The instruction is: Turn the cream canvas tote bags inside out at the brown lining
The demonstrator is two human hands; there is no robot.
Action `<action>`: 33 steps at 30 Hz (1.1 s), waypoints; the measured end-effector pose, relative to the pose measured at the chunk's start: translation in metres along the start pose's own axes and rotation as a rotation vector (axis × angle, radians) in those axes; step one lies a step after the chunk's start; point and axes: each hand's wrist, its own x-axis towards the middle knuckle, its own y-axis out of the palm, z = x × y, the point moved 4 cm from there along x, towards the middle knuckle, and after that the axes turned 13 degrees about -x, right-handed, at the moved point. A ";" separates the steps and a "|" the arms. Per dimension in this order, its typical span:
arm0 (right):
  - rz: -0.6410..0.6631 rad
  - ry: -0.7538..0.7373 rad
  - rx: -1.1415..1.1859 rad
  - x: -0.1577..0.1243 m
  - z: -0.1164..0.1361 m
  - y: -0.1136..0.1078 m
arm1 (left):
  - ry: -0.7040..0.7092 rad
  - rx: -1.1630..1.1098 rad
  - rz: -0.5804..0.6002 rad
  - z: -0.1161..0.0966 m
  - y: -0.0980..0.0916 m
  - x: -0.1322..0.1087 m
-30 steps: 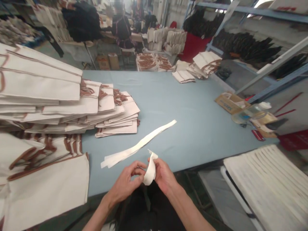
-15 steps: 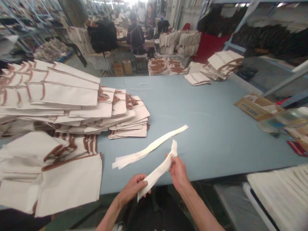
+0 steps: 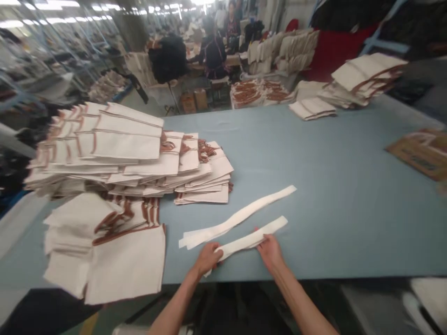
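Note:
Between my hands stretches a bundle of cream fabric strips (image 3: pixel 242 243), low over the near part of the blue-grey table (image 3: pixel 314 209). My left hand (image 3: pixel 208 258) is closed round its left end, thumb on top. Farther along, my right hand (image 3: pixel 270 249) grips it from below with the thumb on its near edge; the right end sticks out past the fingers. Just beyond lies a second bundle of cream strips (image 3: pixel 237 217), roughly parallel, its left ends fanned apart. Neither hand touches that one.
At left rises a large stack of cream cloth pieces with brown edging (image 3: pixel 129 144); more folded pieces (image 3: pixel 127 265) overhang the near edge. Another cream pile (image 3: pixel 366 79) sits far right, near a cardboard box (image 3: pixel 421 153). A person in dark clothes (image 3: pixel 213 51) is seated beyond the table.
My hands have moved the held strips forward over the table. Its far end, bent upward before, now lies straighter. The camera view has shifted left.

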 end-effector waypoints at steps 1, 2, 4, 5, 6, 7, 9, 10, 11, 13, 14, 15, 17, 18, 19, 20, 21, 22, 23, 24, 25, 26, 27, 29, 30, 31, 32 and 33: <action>0.016 0.003 -0.002 0.002 0.000 0.001 | 0.004 0.021 0.002 0.000 -0.003 0.001; 0.031 0.007 -0.005 0.005 0.000 0.002 | 0.007 0.042 0.003 0.000 -0.007 0.003; 0.057 0.019 -0.013 0.010 0.001 0.003 | 0.015 0.084 0.004 0.000 -0.012 0.007; 0.068 0.029 -0.017 0.013 0.001 0.004 | 0.020 0.104 -0.001 -0.001 -0.013 0.009; 0.078 0.040 -0.020 0.015 0.001 0.004 | 0.025 0.122 -0.007 -0.001 -0.014 0.010; 0.086 0.053 -0.022 0.017 0.002 0.004 | 0.031 0.139 -0.017 -0.001 -0.014 0.011; 0.096 0.084 -0.024 0.021 0.004 0.003 | 0.042 0.167 -0.041 -0.001 -0.015 0.013; 0.100 0.102 -0.027 0.023 0.005 0.002 | 0.046 0.178 -0.055 0.000 -0.015 0.014; 0.103 0.121 -0.031 0.025 0.007 0.001 | 0.050 0.187 -0.070 0.000 -0.016 0.014; 0.110 0.159 -0.045 0.027 0.012 -0.001 | 0.054 0.198 -0.093 0.000 -0.017 0.014; 0.116 0.177 -0.054 0.029 0.014 -0.001 | 0.055 0.200 -0.099 0.001 -0.018 0.014; 0.122 0.191 -0.066 0.030 0.017 -0.001 | 0.055 0.201 -0.100 0.001 -0.019 0.014; 0.134 0.207 -0.089 0.031 0.023 0.000 | 0.058 0.199 -0.092 0.002 -0.020 0.013; 0.138 0.206 -0.099 0.031 0.026 0.001 | 0.061 0.197 -0.083 0.002 -0.020 0.013; 0.142 0.197 -0.107 0.031 0.029 0.002 | 0.066 0.195 -0.072 0.002 -0.020 0.012; 0.145 0.182 -0.112 0.031 0.031 0.003 | 0.073 0.193 -0.061 0.002 -0.020 0.012; 0.148 0.162 -0.114 0.031 0.032 0.005 | 0.081 0.193 -0.050 0.002 -0.019 0.011; 0.149 0.141 -0.115 0.030 0.032 0.006 | 0.091 0.195 -0.039 0.001 -0.019 0.010; 0.149 0.118 -0.116 0.030 0.032 0.008 | 0.102 0.199 -0.031 0.000 -0.019 0.010; 0.146 0.097 -0.117 0.029 0.031 0.010 | 0.115 0.205 -0.025 -0.001 -0.019 0.009; 0.139 0.075 -0.118 0.028 0.029 0.013 | 0.131 0.215 -0.022 -0.003 -0.020 0.008; 0.129 0.052 -0.120 0.026 0.027 0.015 | 0.150 0.227 -0.021 -0.006 -0.021 0.007; 0.117 0.029 -0.121 0.025 0.025 0.017 | 0.172 0.243 -0.025 -0.008 -0.022 0.005; 0.096 -0.018 -0.122 0.021 0.021 0.021 | 0.224 0.275 -0.045 -0.014 -0.026 -0.003; 0.091 -0.042 -0.121 0.018 0.020 0.022 | 0.254 0.285 -0.061 -0.019 -0.028 -0.008; 0.091 -0.064 -0.120 0.015 0.020 0.024 | 0.287 0.286 -0.079 -0.024 -0.030 -0.013; 0.095 -0.086 -0.118 0.011 0.020 0.026 | 0.324 0.276 -0.098 -0.032 -0.031 -0.018; 0.101 -0.108 -0.115 0.007 0.021 0.027 | 0.365 0.255 -0.112 -0.041 -0.031 -0.021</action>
